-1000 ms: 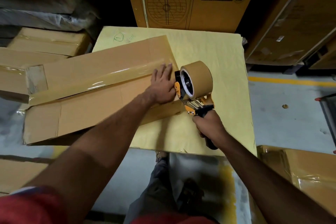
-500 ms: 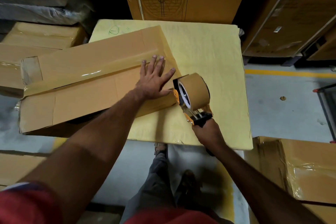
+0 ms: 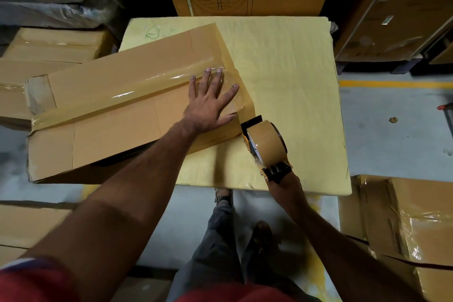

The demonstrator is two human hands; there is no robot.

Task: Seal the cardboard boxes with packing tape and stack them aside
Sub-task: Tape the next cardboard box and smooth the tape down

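Yellow-covered desk (image 3: 282, 68) on grey warehouse floor (image 3: 392, 130), stacked cartons around. Flat cardboard box (image 3: 117, 115) overhanging desk's left edge, taped along its seam. Left hand (image 3: 210, 100) flat, fingers now spread wider. Right hand (image 3: 282, 182) clenching tape dispenser (image 3: 264, 144), now pulled nearer, past box end
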